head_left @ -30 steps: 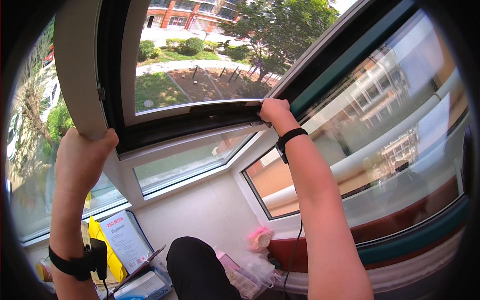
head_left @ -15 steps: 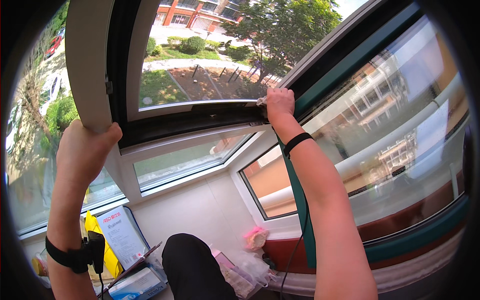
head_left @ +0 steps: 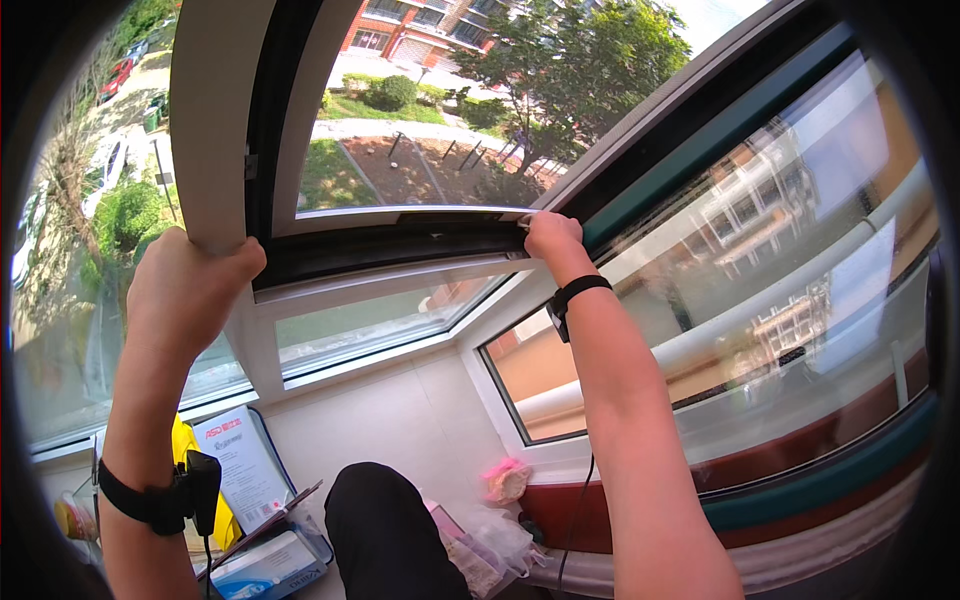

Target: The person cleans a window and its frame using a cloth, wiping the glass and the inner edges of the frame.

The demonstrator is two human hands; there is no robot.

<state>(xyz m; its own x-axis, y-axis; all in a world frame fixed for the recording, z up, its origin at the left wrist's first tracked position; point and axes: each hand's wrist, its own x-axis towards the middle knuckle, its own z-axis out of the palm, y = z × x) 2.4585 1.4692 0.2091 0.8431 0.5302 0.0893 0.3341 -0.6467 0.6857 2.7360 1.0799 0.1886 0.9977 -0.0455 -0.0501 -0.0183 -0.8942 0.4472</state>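
Note:
My left hand [head_left: 190, 290] is closed round the light-coloured upright post [head_left: 212, 130] of the window frame, its thumb lying along the inner edge. At the lower right corner of the pane, my right hand [head_left: 553, 235] presses closed against the black bottom rail [head_left: 380, 255]. A small bit of whitish cloth [head_left: 526, 222] shows at its fingers; most of it is hidden. Beyond the rail are the window glass [head_left: 400, 170] and the garden outside. Each of my arms wears a black band.
My black-trousered knee [head_left: 385, 530] is raised over the white tiled sill [head_left: 365, 430]. Boxes, among them a white one [head_left: 240, 465] and a blue one [head_left: 265, 570], lie lower left. Plastic bags [head_left: 490, 545] and a pink bundle [head_left: 507, 480] lie nearby. A green-framed glass sash [head_left: 780, 260] stands at right.
My right hand has slid slightly down along the corner and its wrist has turned. My left hand keeps its grip on the post. The whole view has shifted a little.

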